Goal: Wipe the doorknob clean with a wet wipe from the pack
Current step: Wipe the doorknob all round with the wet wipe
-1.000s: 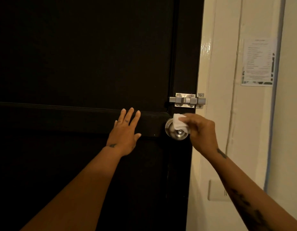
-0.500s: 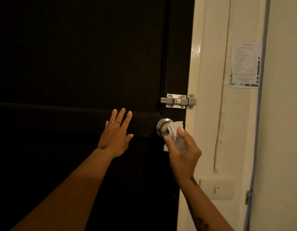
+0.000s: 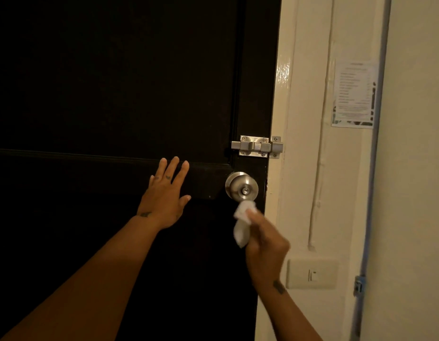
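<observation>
The wet wipe point(image 3: 242, 226), a small white crumpled sheet, sits just below the doorknob point(image 3: 242, 186). Its upper fold is at or against the knob's underside (contact cannot be told) and a loose tail hangs down. The right hand point(image 3: 265, 242) holds it from below and right of the knob, fingers point(image 3: 253, 214) curled round the bunched sheet. The wipe is judged light, limp and damp: it has no stiffness of its own and cleans only where the fingers press it to the metal. A bunched hold near its middle, as here, gives a firm pad, though the tail may drag. The knob is a round, polished metal ball with a small lock fitting at its centre. It is judged hard, slippery when wet and likely to turn under a sideways rub, and its neck, toward the door, looks hardest to reach. Left of the knob, the left hand point(image 3: 164, 200) lies flat on the dark door point(image 3: 115, 82), fingers straight and spread, gripping nothing, apparently bracing the panel. Above the knob a metal slide bolt point(image 3: 257, 146) bridges the door and the cream door frame point(image 3: 282, 94). Right of the knob, the wall point(image 3: 415, 217) carries a paper notice point(image 3: 352, 94) higher up, a pale switch plate point(image 3: 312, 273) lower down and a blue vertical pipe point(image 3: 376, 168). The pack is not in view.
</observation>
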